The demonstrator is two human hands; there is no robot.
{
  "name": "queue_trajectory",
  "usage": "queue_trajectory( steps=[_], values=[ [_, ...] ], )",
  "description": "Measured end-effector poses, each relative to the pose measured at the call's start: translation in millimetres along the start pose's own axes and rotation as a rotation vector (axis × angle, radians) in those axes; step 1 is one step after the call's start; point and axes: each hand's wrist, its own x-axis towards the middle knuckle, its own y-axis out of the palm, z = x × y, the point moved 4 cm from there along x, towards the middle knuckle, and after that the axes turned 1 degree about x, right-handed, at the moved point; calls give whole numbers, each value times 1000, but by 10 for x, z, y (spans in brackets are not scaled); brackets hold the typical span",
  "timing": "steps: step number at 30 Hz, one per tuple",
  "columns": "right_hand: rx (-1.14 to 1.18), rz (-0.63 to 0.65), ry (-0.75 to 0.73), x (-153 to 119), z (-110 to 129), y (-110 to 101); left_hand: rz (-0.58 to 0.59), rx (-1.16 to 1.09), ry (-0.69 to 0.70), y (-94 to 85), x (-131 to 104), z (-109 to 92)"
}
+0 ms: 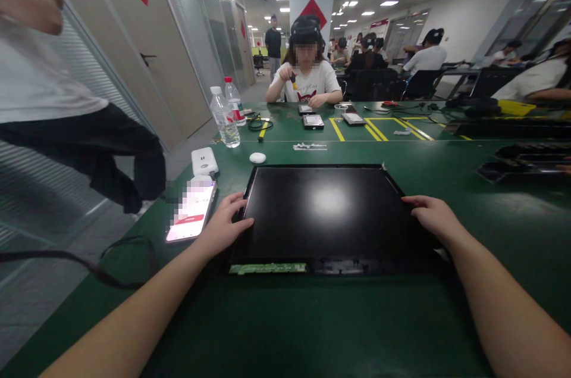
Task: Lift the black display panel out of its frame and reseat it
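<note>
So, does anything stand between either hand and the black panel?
Nothing visible does: the left hand touches the black panel at its left edge, the right hand at its right. The phone lies beside the left hand, outside that contact.

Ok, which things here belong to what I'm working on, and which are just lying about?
Seemingly your work:
- black panel, left hand and right hand at its edges
- green circuit board

Lying about:
- phone
- white block
- oval case
- white-capped bottle
- red-capped bottle
</note>
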Motion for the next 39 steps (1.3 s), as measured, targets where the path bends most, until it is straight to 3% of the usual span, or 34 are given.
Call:
queue_trajectory(
  steps=[27,39],
  values=[
    [-10,81,-22,127,-149,4,27,43,63,-12,-23,23],
    [62,77,-14,21,-33,-3,30,-4,66,-34,-25,33]
  ],
)
